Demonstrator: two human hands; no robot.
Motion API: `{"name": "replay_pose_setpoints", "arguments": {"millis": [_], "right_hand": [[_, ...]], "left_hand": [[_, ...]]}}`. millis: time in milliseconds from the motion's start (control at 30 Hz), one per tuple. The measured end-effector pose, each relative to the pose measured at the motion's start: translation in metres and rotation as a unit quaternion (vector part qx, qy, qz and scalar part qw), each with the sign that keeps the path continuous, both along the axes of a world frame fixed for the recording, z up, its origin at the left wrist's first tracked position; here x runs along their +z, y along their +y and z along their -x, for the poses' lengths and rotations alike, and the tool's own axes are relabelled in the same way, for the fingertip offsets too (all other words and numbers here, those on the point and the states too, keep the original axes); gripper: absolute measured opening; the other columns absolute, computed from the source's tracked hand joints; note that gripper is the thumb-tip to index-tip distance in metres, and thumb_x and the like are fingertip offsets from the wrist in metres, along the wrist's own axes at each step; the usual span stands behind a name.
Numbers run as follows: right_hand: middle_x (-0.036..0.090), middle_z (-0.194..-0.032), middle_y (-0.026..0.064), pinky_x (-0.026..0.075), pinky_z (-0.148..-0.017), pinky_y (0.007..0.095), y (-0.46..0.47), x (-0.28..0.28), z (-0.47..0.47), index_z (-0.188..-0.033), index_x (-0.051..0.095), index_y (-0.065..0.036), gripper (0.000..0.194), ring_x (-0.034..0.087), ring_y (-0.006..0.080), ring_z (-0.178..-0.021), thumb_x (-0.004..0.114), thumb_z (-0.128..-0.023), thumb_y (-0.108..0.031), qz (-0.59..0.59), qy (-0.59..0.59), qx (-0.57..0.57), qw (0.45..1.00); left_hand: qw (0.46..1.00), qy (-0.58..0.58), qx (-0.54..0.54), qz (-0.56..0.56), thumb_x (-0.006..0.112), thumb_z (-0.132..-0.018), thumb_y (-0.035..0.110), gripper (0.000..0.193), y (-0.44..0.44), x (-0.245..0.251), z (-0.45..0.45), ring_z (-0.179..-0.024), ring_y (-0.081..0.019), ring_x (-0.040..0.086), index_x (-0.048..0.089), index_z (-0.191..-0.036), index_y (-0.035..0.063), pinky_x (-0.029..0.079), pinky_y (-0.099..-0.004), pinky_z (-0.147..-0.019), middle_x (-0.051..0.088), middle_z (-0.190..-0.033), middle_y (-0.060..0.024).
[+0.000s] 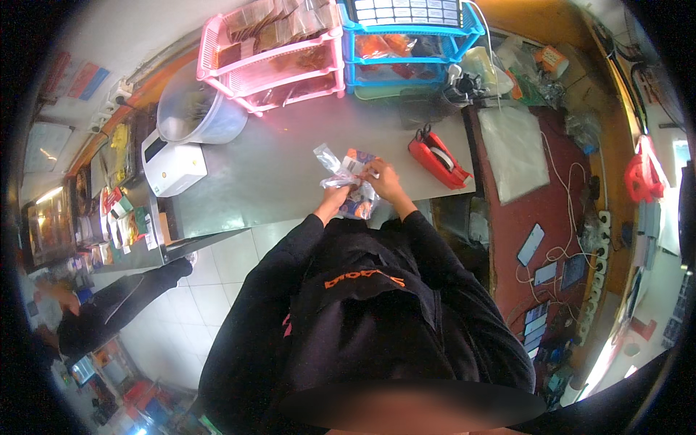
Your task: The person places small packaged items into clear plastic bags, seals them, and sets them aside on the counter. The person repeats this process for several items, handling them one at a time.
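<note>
In front of my body, over the front edge of the metal-topped table, I hold a patterned orange and dark blue packet with a white label on it. Crumpled clear plastic surrounds the packet and sticks out at the upper left. My left hand grips the plastic on the left side. The fingers of my right hand pinch the packet and plastic at the upper right; the fingertips are partly hidden. Right of my right hand lies a red tape dispenser with a tape roll, black scissor handles at its far end.
At the back stand a pink rack and a blue rack holding bagged goods. A translucent bucket and white label printer stand left. Clear bags, cables and several phones lie right. Another person's leg shows left.
</note>
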State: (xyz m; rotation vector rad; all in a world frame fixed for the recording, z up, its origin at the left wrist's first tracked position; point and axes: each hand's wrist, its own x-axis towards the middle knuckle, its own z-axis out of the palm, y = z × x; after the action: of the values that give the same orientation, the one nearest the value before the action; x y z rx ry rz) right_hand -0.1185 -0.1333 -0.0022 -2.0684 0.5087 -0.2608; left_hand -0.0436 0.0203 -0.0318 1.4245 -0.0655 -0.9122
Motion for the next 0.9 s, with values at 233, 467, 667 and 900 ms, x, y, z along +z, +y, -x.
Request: {"name": "replay_pose_setpoints", "arguments": {"millis": [233,467,667,900], "right_hand": [[0.060,-0.082,0.0052,0.047,-0.072,0.0315,0.022,0.010,0.073,-0.097,0.054,-0.005,0.009,0.058,0.0165,-0.077,0.060,-0.092,-0.010,-0.248,0.004,-0.044,0.968],[0.055,-0.120,0.0107,0.050,-0.085,0.0381,0.012,0.088,0.270,-0.132,0.039,-0.005,0.063,0.055,0.0215,-0.110,0.074,-0.081,-0.014,-0.559,-0.256,-0.236,0.753],[0.063,-0.108,0.0097,0.052,-0.081,0.0342,0.034,0.202,0.468,-0.121,0.053,0.000,0.046,0.062,0.0196,-0.096,0.072,-0.083,-0.019,-0.357,-0.406,-0.382,0.749],[0.059,-0.119,0.0108,0.053,-0.085,0.0350,0.093,0.265,0.624,-0.133,0.044,-0.001,0.071,0.061,0.0225,-0.104,0.076,-0.081,-0.039,-0.183,-0.487,-0.477,0.708]], "left_hand": [[0.996,-0.088,0.012,0.006,0.076,-0.079,0.011,0.016,-0.003,0.007,0.021,-0.077,-0.0105,0.063,0.073,-0.092,0.0033,0.051,-0.0296,-0.070,0.071,-0.087,-0.0025],[0.878,-0.311,-0.265,0.251,0.068,-0.078,0.009,0.008,-0.054,0.145,0.167,-0.087,-0.0179,0.068,0.072,-0.084,0.0074,0.050,-0.0332,-0.075,0.073,-0.090,-0.0046],[0.594,-0.538,-0.371,0.469,0.070,-0.076,0.016,0.003,-0.102,0.304,0.360,-0.101,-0.0166,0.067,0.071,-0.079,0.0178,0.045,-0.0337,-0.088,0.073,-0.095,0.0018],[0.489,-0.499,-0.363,0.617,0.073,-0.070,0.016,0.009,-0.089,0.369,0.524,-0.102,-0.0192,0.067,0.070,-0.078,0.0197,0.046,-0.0363,-0.087,0.073,-0.094,0.0021]]}}
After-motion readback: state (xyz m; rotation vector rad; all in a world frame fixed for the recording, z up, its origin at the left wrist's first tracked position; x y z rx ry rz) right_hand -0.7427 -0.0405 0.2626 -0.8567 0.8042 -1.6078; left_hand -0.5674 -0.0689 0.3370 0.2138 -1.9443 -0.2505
